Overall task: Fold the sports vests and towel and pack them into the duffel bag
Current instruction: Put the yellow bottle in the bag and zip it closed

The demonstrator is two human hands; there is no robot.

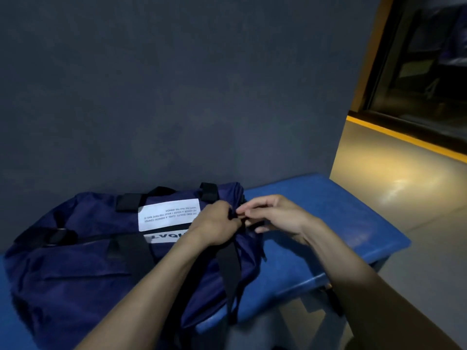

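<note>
1. Navy duffel bag (75,261): lies on a blue bench (328,223), against the dark wall; white printed label (168,213) on top, black straps.
2. Left hand (217,224): at the bag's right end, fingers closed on its fabric.
3. Right hand (274,214): just beside the left, fingertips pinched together at the same end; what they hold cannot be told.

Bare forearms; no sleeves, both grips (217,223) (274,217)
</note>
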